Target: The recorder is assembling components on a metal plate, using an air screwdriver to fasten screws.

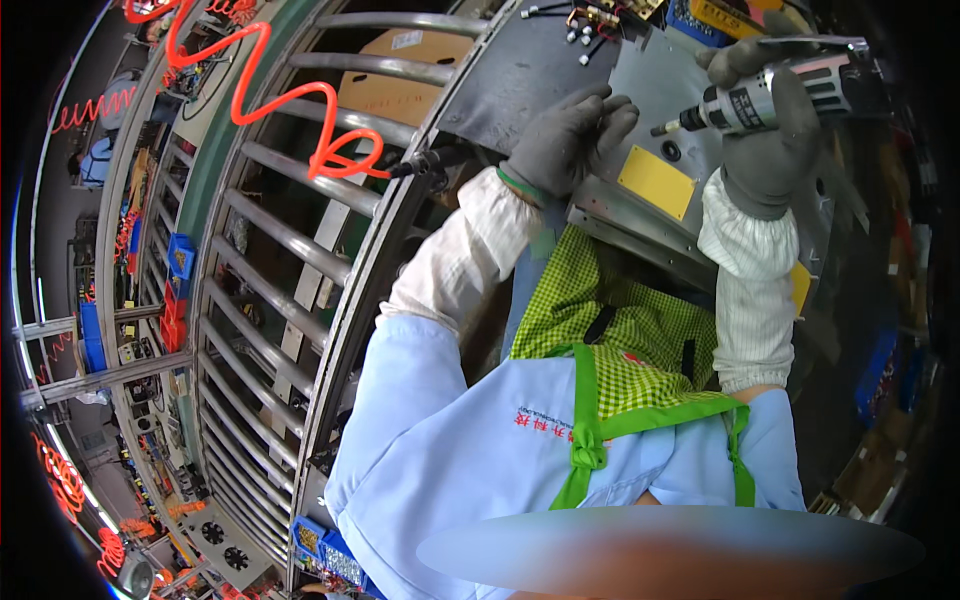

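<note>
A grey-gloved fist, my right hand (pixel 765 165), is wrapped round the body of a silver-and-dark power screwdriver (pixel 742 106). The tool lies nearly level, its bit pointing left over a grey sheet-metal panel (pixel 640 95). A yellow rectangular label (pixel 656 182) sits on the panel near its front edge, beside a round dark hole. My left hand (pixel 565 145), gloved too, hovers at the panel's left side with fingers curled and tips pressed together. Whatever those fingertips may hold is too small or hidden to make out.
A roller conveyor (pixel 290 240) runs along the left, with a cardboard box (pixel 400 75) on it. An orange coiled air hose (pixel 240 100) hangs over the rollers. Wired connectors (pixel 585 40) lie beyond my left hand. Blue and yellow bins (pixel 725 18) stand at the far edge.
</note>
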`<state>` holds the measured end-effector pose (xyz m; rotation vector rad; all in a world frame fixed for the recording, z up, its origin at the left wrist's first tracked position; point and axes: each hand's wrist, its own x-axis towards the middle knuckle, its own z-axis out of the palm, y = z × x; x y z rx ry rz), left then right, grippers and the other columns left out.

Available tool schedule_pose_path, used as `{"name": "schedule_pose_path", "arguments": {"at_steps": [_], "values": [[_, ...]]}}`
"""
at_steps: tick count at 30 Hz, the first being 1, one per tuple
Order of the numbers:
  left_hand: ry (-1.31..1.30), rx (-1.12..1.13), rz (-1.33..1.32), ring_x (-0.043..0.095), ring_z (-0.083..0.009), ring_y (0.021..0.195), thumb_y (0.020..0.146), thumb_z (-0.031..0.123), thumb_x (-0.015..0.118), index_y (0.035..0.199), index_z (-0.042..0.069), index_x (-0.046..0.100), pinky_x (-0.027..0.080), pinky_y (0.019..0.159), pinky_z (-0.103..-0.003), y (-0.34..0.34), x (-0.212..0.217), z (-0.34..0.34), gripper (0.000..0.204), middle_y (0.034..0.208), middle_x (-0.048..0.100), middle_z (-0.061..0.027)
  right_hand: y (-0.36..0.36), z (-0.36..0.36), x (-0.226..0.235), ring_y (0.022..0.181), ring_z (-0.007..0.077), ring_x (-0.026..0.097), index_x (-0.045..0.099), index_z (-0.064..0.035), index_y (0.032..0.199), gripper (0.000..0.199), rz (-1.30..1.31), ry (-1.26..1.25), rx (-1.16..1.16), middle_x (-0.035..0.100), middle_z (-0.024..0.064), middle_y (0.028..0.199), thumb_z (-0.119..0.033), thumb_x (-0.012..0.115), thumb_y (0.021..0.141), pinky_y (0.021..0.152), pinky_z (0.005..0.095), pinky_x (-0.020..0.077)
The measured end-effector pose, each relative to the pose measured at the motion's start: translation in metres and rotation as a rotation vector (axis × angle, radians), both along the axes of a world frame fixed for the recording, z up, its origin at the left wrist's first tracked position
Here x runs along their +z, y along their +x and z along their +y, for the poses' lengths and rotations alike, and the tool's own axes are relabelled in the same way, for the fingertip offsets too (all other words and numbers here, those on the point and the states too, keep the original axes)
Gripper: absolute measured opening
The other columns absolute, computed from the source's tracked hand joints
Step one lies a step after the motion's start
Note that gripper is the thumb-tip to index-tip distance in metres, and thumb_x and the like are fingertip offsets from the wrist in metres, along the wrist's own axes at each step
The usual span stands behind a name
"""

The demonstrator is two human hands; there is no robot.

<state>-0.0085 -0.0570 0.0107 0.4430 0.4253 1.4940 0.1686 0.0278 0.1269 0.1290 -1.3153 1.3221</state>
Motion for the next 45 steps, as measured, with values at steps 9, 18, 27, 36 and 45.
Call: {"name": "schedule_pose_path", "arguments": {"at_steps": [9, 18, 27, 36, 45], "values": [[0.09, -0.007, 0.172, 0.06, -0.0215, 0.115, 0.098, -0.001, 0.048, 0.13, -0.009, 0.044, 0.052, 0.094, -0.023, 0.016, 0.005, 0.001, 0.034, 0.121, 0.058, -0.0187, -0.004, 0.001, 0.0, 0.078, 0.0204, 0.059, 0.05, 0.0009, 0.128, 0.04, 0.017, 0.122, -0.025, 0.064, 0.0102, 0.091, -0.017, 0.048, 0.091, 0.079, 0.0423, 0.0499], [0.05, -0.086, 0.64, 0.056, -0.0036, 0.069, 0.1, 0.022, 0.054, 0.12, 0.003, 0.057, 0.039, 0.052, -0.015, 0.021, 0.019, -0.01, 0.027, 0.096, 0.066, -0.0039, -0.004, -0.007, 0.007, 0.071, 0.0217, 0.061, 0.054, -0.0018, 0.115, 0.03, 0.021, -0.023, -0.201, 0.064, 0.0097, 0.085, -0.017, 0.05, 0.09, 0.071, 0.0421, 0.052], [0.085, -0.211, 0.689, 0.05, -0.0044, 0.064, 0.1, 0.023, 0.054, 0.115, 0.001, 0.059, 0.038, 0.053, -0.017, 0.011, 0.018, -0.011, 0.027, 0.091, 0.064, -0.0026, 0.0, -0.004, -0.003, 0.075, 0.0198, 0.058, 0.052, -0.0028, 0.121, 0.035, 0.046, -0.083, 0.207, 0.063, 0.0083, 0.091, -0.019, 0.05, 0.09, 0.077, 0.0441, 0.0493], [0.25, -0.198, 1.476, 0.067, -0.0142, 0.083, 0.092, 0.015, 0.063, 0.107, -0.001, 0.068, 0.052, 0.075, -0.028, -0.009, 0.01, -0.005, 0.023, 0.09, 0.072, -0.0103, -0.016, -0.016, -0.053, 0.071, 0.0203, 0.061, 0.052, 0.0036, 0.123, 0.04, -0.178, -0.094, -0.114, 0.065, 0.0085, 0.087, -0.01, 0.057, 0.087, 0.072, 0.0396, 0.0538], [0.26, -0.223, 1.628, 0.068, -0.0288, 0.086, 0.087, 0.021, 0.063, 0.106, 0.005, 0.07, 0.053, 0.078, -0.035, -0.011, 0.008, -0.006, 0.026, 0.096, 0.071, -0.014, -0.02, -0.017, -0.067, 0.068, 0.0196, 0.06, 0.05, 0.0036, 0.123, 0.04, -0.261, -0.137, -0.086, 0.064, 0.0085, 0.084, -0.008, 0.059, 0.086, 0.07, 0.0385, 0.0527]]}}
